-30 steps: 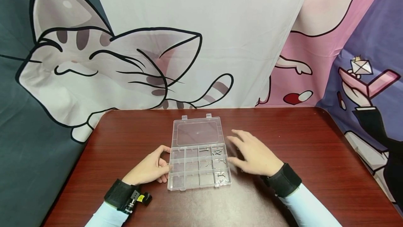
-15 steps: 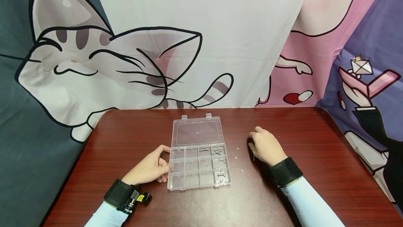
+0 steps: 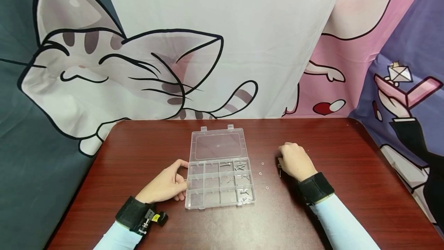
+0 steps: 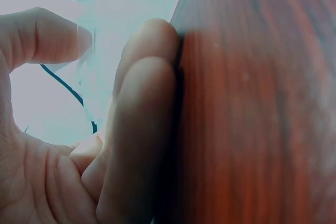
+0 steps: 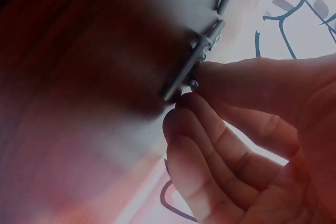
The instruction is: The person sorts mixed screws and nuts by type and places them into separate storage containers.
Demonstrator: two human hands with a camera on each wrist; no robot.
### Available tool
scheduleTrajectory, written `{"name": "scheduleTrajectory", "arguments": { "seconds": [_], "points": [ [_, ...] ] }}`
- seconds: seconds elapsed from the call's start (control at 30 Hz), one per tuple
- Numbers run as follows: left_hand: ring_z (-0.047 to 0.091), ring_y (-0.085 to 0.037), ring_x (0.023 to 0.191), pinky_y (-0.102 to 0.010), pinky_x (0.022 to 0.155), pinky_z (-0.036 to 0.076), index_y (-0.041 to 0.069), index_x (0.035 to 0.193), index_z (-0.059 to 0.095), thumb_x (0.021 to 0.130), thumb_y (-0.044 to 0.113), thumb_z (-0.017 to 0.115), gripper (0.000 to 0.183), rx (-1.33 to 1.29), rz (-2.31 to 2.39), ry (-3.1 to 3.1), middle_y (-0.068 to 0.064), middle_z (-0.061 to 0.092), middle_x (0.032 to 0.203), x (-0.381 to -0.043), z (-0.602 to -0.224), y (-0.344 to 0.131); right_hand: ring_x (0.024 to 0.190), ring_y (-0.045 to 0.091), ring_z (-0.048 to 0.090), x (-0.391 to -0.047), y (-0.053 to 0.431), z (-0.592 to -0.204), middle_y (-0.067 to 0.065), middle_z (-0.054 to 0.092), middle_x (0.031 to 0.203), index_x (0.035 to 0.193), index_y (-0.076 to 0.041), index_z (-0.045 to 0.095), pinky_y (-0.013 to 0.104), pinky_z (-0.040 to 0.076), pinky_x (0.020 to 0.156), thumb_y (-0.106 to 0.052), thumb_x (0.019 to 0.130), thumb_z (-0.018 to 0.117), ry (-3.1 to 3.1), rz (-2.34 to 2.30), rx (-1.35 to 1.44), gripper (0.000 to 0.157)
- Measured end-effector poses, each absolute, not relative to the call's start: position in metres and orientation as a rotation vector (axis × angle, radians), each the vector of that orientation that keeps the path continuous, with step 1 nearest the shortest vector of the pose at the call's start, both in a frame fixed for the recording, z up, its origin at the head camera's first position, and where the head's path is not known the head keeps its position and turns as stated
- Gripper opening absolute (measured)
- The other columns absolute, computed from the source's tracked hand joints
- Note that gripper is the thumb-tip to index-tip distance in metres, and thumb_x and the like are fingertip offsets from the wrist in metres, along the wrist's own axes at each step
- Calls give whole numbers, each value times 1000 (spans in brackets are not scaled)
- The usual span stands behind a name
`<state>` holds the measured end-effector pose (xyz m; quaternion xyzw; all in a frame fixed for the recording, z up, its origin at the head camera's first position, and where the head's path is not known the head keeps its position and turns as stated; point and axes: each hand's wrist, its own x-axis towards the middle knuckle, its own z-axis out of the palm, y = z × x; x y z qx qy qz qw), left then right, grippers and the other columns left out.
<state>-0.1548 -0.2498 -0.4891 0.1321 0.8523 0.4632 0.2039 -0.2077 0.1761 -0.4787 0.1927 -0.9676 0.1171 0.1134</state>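
A clear plastic compartment case (image 3: 211, 183) lies on the table with its lid (image 3: 218, 146) folded back. Several small screws (image 3: 240, 166) lie in its right-hand compartments. My left hand (image 3: 163, 184) holds the case's left edge, and the clear plastic wall (image 4: 100, 24) shows between the fingers in the left wrist view. Right of the case, my right hand (image 3: 296, 162) is low over the table with fingers curled. Its thumb and fingers pinch small metal screws (image 5: 194, 61) at the tabletop; how many is blurred. Three small washers (image 3: 260, 173) lie between case and right hand.
The reddish-brown wooden table (image 3: 145, 138) reaches back to a cartoon-printed cloth (image 3: 270, 19) hanging behind it. Black straps with small cameras (image 3: 161, 219) sit on both wrists.
My right hand has moved right, from beside the case to past the washers, and its spread fingers have curled in on the screws. The left hand and the case have stayed put.
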Motion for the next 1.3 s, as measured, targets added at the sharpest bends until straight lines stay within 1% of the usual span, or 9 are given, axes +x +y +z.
{"name": "scheduleTrajectory", "arguments": {
  "seconds": [0.13, 0.23, 0.37, 0.5, 0.63, 0.73, 0.9, 1.13, 1.3],
  "points": [
    [66, -25, 56, -38, 52, 55, 7, 141, 39, 91, 16, 63, 56, 383, 1301, 2360, -7, 65, 67, -153, -491, -244, 58, 21, 54, -208, 179, -479, 3, 54, 64, 63, -13, 58, 39, 49, 54, -3, 75, 69, -2861, 368, 528, 19],
    [67, -25, 58, -38, 53, 56, 7, 143, 37, 92, 20, 65, 59, 394, 1322, 2316, -7, 67, 68, -151, -492, -238, 57, 18, 51, -210, 181, -480, 1, 52, 63, 63, -13, 58, 37, 47, 52, -4, 73, 69, -2866, 361, 531, 17],
    [67, -26, 58, -39, 54, 56, 7, 144, 35, 93, 22, 65, 61, 391, 1356, 2285, -8, 67, 68, -148, -493, -233, 54, 16, 45, -212, 182, -480, -2, 46, 58, 58, -15, 51, 35, 43, 49, -6, 70, 66, -2865, 326, 559, 21],
    [67, -27, 58, -39, 54, 56, 6, 144, 34, 93, 21, 65, 61, 385, 1372, 2275, -9, 66, 68, -147, -494, -232, 51, 15, 43, -213, 182, -481, -6, 43, 54, 53, -19, 46, 35, 41, 47, -11, 65, 66, -2878, 315, 558, 24],
    [67, -28, 58, -40, 54, 56, 5, 143, 34, 93, 20, 65, 61, 390, 1388, 2256, -10, 66, 69, -149, -494, -232, 51, 16, 43, -214, 180, -479, -7, 41, 53, 58, -19, 45, 35, 39, 47, -13, 62, 68, -2886, 375, 524, 24],
    [67, -28, 58, -40, 55, 56, 5, 143, 34, 93, 21, 65, 61, 392, 1399, 2245, -11, 67, 69, -150, -495, -232, 55, 15, 44, -213, 178, -477, -7, 44, 58, 65, -18, 50, 34, 39, 50, -11, 63, 68, -2865, 456, 531, 20],
    [67, -29, 58, -40, 55, 57, 6, 142, 35, 92, 21, 66, 60, 380, 1414, 2236, -11, 67, 69, -150, -497, -231, 61, 8, 47, -208, 169, -471, -9, 50, 68, 72, -19, 61, 29, 42, 56, -8, 63, 68, -2747, 569, 667, 16],
    [66, -28, 54, -40, 52, 56, 8, 140, 38, 88, 11, 63, 57, 295, 1438, 2280, -12, 66, 66, -149, -497, -228, 63, 3, 47, -197, 129, -458, -11, 53, 71, 76, -18, 65, 22, 43, 57, -6, 67, 67, -2586, 699, 965, 15],
    [65, -27, 52, -40, 50, 55, 8, 139, 40, 86, 9, 61, 57, 262, 1446, 2319, -12, 65, 64, -148, -495, -226, 65, 3, 51, -191, 94, -448, -9, 57, 74, 79, -16, 67, 19, 44, 59, -4, 73, 65, -2551, 767, 1153, 14]
  ]
}}
